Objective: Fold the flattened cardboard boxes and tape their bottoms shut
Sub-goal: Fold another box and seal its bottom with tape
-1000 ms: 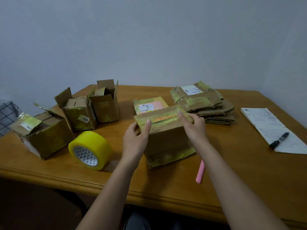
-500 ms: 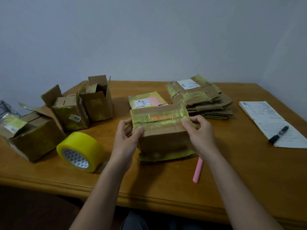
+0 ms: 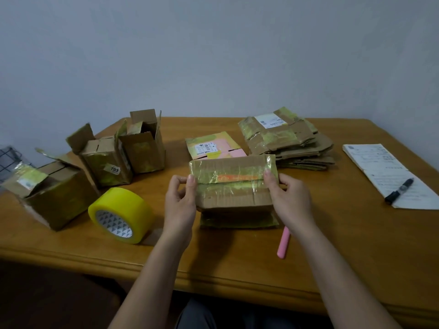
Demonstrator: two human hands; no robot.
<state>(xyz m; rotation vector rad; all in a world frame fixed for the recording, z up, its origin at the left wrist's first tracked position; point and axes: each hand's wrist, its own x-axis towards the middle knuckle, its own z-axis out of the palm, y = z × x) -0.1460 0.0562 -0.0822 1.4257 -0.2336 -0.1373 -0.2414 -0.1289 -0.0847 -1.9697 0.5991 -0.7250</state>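
A folded cardboard box [image 3: 234, 184] with yellowish tape across its closed flaps stands on the wooden table [image 3: 332, 245] in front of me. My left hand [image 3: 180, 200] grips its left end, thumb on the taped face. My right hand [image 3: 288, 195] grips its right end the same way. A yellow tape roll [image 3: 120, 214] lies on its side to the left. A stack of flattened boxes [image 3: 285, 141] sits behind on the right, with one flat pink-labelled box [image 3: 215, 148] just behind the held box.
Three folded boxes stand at the left: one nearest [image 3: 50, 193], one marked 203 [image 3: 104, 162], one behind [image 3: 145, 143]. A pink cutter [image 3: 283, 242] lies by my right wrist. A notepad [image 3: 389, 174] with a black marker [image 3: 399, 189] lies far right.
The box has been turned so its taped face now points up towards me. Both hands slid from its top edge to its two ends.
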